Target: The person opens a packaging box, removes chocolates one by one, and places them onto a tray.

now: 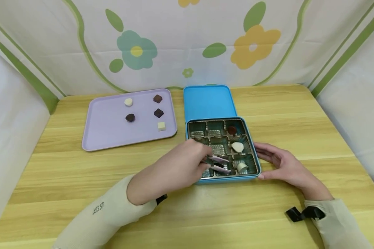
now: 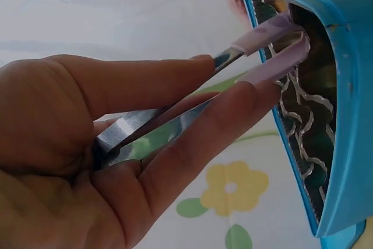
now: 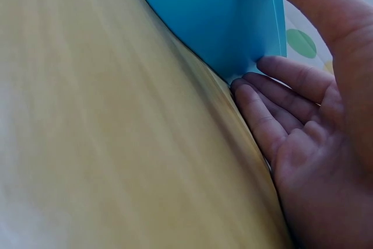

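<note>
My left hand (image 1: 182, 166) pinches small metal tongs (image 2: 140, 125) with lilac tips (image 1: 221, 168) between thumb and fingers. The tips reach down into the front middle compartment of a blue tin (image 1: 227, 179). Between them shows something dark, perhaps a chocolate; whether they touch it I cannot tell. On the tin's right side rest the fingertips of my right hand (image 1: 282, 166), its fingers nearly straight. Down the tin's right column sit a red-brown chocolate (image 1: 232, 130), a white egg-shaped one (image 1: 237, 147) and a cream one (image 1: 242, 167). My left hand hides part of the left column.
A lilac tray (image 1: 106, 126) at the back left bears several chocolates: a white round one (image 1: 128, 102), a dark round one (image 1: 130, 117), a brown one (image 1: 157, 99), a dark angular one (image 1: 158, 113) and a white square (image 1: 161, 126). The tin's lid (image 1: 209, 102) lies open behind it.
</note>
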A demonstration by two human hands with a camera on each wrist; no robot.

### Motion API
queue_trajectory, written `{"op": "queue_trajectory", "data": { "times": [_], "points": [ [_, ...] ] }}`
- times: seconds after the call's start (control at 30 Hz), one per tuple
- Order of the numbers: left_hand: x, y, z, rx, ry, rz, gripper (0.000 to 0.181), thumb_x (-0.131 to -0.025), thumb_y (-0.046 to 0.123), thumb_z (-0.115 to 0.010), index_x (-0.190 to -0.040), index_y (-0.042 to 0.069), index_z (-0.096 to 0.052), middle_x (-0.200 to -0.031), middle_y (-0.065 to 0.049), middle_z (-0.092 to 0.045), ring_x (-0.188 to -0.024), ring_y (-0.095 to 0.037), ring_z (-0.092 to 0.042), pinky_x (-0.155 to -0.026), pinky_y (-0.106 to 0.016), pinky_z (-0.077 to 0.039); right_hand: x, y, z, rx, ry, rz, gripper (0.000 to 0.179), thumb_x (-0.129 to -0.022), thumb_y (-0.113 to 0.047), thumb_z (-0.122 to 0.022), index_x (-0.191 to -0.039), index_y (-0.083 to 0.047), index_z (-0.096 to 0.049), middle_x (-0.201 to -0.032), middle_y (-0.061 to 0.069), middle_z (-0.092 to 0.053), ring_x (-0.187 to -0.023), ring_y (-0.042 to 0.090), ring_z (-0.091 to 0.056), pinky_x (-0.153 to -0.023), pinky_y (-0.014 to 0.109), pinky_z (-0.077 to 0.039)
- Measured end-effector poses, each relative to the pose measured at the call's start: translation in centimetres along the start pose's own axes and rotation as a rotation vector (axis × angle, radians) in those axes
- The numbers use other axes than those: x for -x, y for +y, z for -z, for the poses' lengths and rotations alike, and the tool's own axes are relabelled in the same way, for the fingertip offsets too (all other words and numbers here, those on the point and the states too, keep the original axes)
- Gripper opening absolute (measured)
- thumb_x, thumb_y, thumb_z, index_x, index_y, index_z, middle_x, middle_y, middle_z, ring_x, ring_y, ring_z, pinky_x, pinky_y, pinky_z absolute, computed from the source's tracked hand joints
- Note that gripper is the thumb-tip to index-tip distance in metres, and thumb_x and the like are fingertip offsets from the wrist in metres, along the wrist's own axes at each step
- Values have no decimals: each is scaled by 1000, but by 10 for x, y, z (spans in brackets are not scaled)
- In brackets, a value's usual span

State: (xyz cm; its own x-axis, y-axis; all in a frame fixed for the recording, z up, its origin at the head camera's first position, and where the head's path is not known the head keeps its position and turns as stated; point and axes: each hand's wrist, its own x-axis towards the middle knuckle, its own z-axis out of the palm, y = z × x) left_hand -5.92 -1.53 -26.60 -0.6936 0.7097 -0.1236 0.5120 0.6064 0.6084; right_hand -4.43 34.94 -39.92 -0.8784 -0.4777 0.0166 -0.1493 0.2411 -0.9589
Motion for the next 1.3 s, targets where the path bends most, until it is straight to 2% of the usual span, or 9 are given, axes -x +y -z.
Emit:
{"op": "queue_trajectory", "data": {
  "times": [0.13, 0.3, 0.43, 0.53, 0.63, 0.87, 1.03, 1.17, 1.3],
  "points": [
    [3, -3, 0, 5, 26, -11, 18, -100, -1, -73, -117, -3, -78, -103, -12, -80, -77, -12, -67, -72, -24, -59, -2, -1, -1, 9, -6, 7, 91, -82, 19, -82, -161, 9, -39, -158, -20, -54, -140, -4, -58, -112, 13, -50],
    [8, -10, -3, 30, 82, -47, 14, -100, 0, -74, -112, -2, -78, -94, -9, -78, -72, -10, -61, -67, -20, -55, -3, -4, 1, 10, -4, 10, 90, -81, 19, -82, -160, 9, -39, -157, -20, -55, -139, -4, -58, -111, 13, -51],
    [13, -13, -4, 69, 117, -50, 16, -99, 1, -75, -114, -1, -79, -100, -9, -80, -78, -10, -67, -73, -19, -59, -3, -3, 0, -8, -9, 15, 90, -82, 20, -81, -160, 10, -39, -158, -19, -55, -140, -3, -58, -112, 13, -51],
    [18, -20, -5, 133, 134, -45, 19, -99, 2, -75, -118, -1, -78, -108, -10, -82, -90, -12, -75, -82, -19, -62, -2, -3, 0, -14, -10, 9, 90, -82, 20, -81, -161, 9, -39, -158, -18, -55, -140, -3, -58, -112, 13, -50],
    [23, -30, -5, 222, 157, -49, 22, -100, 1, -74, -121, -1, -78, -112, -11, -82, -98, -13, -78, -85, -19, -64, -2, -4, 0, -11, -5, 1, 91, -82, 19, -82, -161, 9, -39, -158, -18, -55, -140, -3, -58, -112, 13, -50],
    [32, -52, -7, 396, 228, -29, 27, -98, 3, -77, -125, 5, -78, -113, -3, -82, -101, -12, -78, -87, -23, -65, -2, -4, -1, -14, -9, 5, 90, -82, 19, -81, -160, 10, -38, -158, -19, -55, -140, -3, -58, -112, 13, -50],
    [36, -65, -11, 538, 238, 0, 25, -98, 5, -79, -123, 7, -80, -115, -6, -82, -102, -15, -79, -87, -26, -67, -2, -3, -1, -20, -6, 2, 90, -82, 19, -81, -160, 10, -38, -158, -19, -55, -140, -3, -58, -112, 14, -50],
    [38, -75, -13, 602, 237, 44, 25, -97, 8, -80, -123, 10, -80, -114, -5, -82, -100, -14, -79, -84, -29, -68, -1, -1, -2, -18, -8, 7, 90, -82, 20, -81, -161, 10, -38, -158, -19, -55, -140, -3, -58, -112, 13, -50],
    [38, -78, -11, 609, 237, 63, 26, -98, 9, -80, -124, 10, -80, -114, -5, -82, -99, -15, -79, -83, -29, -68, -1, 0, -2, -11, -1, 17, 91, -81, 21, -81, -161, 9, -38, -158, -18, -55, -140, -3, -58, -112, 13, -50]
  ]
}}
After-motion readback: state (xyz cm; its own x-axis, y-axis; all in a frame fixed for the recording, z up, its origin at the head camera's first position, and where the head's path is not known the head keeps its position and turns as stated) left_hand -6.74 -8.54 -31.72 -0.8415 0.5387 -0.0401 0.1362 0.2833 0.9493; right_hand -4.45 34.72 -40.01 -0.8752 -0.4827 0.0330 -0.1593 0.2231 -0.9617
